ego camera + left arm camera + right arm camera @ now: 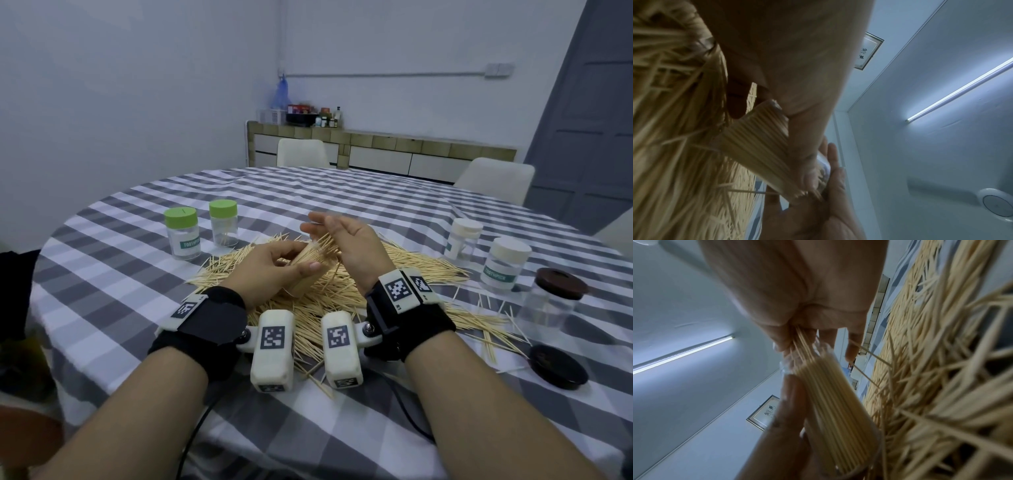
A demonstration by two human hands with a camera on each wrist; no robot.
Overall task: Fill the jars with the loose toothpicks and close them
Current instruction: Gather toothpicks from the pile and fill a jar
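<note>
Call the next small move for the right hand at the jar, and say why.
Probably push the pinched toothpicks fully into the jar and let go. The left hand holds the clear jar tilted over the pile, already packed nearly full; the right hand pinches a small bunch at its mouth, with a few stray picks sticking out sideways.

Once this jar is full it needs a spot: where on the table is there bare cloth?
Bare cloth lies behind the green-lidded jars, across the far tablecloth. Crowded: the toothpick pile in the middle; white-lidded jars and brown lid to the right.
</note>
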